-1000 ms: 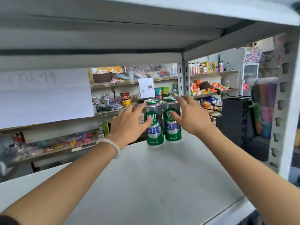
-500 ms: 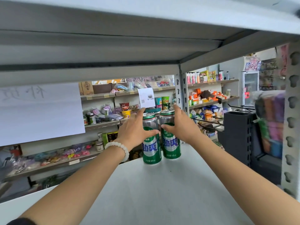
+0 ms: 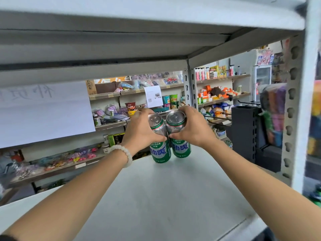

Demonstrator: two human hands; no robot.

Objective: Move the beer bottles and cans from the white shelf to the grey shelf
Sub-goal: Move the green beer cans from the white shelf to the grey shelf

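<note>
Two green-and-silver beer cans at centre frame, touching side by side: left can (image 3: 159, 145), right can (image 3: 179, 136). Two bare hands, one per can: left hand (image 3: 141, 131), right hand (image 3: 194, 129). One white bead bracelet (image 3: 124, 153) on the left wrist. One large white paper sheet (image 3: 46, 112) at mid left. One small printed notice (image 3: 153, 96) above the cans. One drinks fridge (image 3: 263, 75) at upper right. Background goods too small and blurred to count.

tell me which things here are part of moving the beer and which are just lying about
Part of the job:
- left can, gripped by the left hand
- right can, gripped by the right hand
- shelf board under both cans

Just lying about:
- white paper sheet
- snack shelves behind
- black crate
</note>
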